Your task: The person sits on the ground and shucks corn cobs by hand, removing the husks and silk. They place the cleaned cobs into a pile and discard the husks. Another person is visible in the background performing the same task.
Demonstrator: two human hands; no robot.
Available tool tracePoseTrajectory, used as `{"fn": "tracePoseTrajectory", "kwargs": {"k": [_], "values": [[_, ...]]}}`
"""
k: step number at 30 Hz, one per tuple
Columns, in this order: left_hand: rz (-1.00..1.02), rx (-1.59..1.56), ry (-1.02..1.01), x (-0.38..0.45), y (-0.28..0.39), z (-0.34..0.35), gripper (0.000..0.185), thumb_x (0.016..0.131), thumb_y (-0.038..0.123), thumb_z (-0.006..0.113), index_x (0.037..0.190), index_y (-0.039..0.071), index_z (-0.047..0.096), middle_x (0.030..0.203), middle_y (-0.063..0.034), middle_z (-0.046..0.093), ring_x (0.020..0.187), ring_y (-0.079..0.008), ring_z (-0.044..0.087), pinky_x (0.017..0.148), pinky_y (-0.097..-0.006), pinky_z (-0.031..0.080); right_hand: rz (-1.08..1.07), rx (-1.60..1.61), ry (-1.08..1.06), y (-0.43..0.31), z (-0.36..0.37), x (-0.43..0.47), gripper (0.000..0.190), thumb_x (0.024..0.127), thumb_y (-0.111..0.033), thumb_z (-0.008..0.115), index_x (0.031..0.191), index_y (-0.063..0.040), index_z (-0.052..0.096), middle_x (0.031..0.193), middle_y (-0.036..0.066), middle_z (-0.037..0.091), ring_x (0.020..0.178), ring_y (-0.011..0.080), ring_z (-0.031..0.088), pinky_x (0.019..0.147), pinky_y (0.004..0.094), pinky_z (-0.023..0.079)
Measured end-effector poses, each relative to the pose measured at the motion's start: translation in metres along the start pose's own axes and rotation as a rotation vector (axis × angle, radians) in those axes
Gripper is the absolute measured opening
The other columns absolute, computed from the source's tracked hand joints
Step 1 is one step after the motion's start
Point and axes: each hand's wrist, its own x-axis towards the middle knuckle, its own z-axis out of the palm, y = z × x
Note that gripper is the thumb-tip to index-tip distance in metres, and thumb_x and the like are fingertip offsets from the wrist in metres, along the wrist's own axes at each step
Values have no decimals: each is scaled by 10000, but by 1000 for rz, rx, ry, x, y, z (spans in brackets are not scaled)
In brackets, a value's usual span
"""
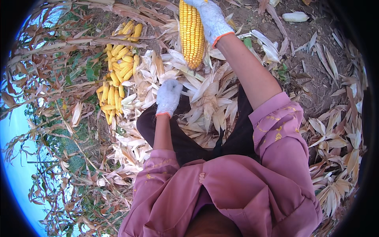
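In a white knitted glove with an orange cuff, my right hand (211, 20) grips a husked ear of yellow corn (192, 35) near the top edge of the view. The ear points tip down towards me, and its upper end is cut off by the frame. My left hand (168, 96), gloved the same way, is by my left knee, apart from the ear. Its fingers curl out of sight, so whether it holds anything is hidden. Beneath the ear and between my legs lies a heap of dry corn husks (207, 100).
Left of the husks is a pile of husked corn ears (118, 68). Dry corn stalks (68, 47) lean in from the left. A pale ear-shaped piece (295, 17) lies on bare soil (308, 94) at upper right. More loose husks (334, 139) cover the ground on the right.
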Motion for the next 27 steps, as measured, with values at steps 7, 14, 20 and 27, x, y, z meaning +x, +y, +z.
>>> {"fn": "tracePoseTrajectory", "kwargs": {"k": [7, 14, 20, 27], "values": [[-34, -611, 139, -4, 24, 11, 823, 797, 280, 767, 1407, -64, 335, 1323, -229, 477, 1231, -299, 492, 1037, -393, 397, -22, -90, 73, 2, 3, 0, 300, 816, -341, 729, 912, -64, 667, 735, 39, 632, 621, 157, 616, 555, 315, 497], [267, -442, 228, 16, 67, 3, 831, 789, 176, 761, 1436, -50, 290, 1350, -173, 461, 1231, -235, 489, 1030, -347, 404, -15, -194, 133, 1, 8, -13, 357, 816, -356, 728, 920, -20, 665, 740, 65, 649, 632, 178, 639, 575, 319, 516], [28, -860, 30, 10, 83, -19, 563, 779, 169, 723, 1253, -27, 491, 1055, -86, 606, 866, -154, 595, 796, -283, 480, 141, -94, -44, 1, -3, -2, 433, 857, -407, 701, 1079, -39, 649, 887, 75, 676, 764, 166, 654, 682, 318, 529], [-5, -1318, -126, -1, 80, -30, 379, 791, 94, 664, 1136, -9, 546, 892, -53, 608, 686, -138, 561, 646, -275, 474, 91, -33, -425, -7, 0, -3, 452, 902, -412, 641, 1190, -64, 618, 1068, 45, 661, 980, 148, 620, 867, 315, 489]]}}
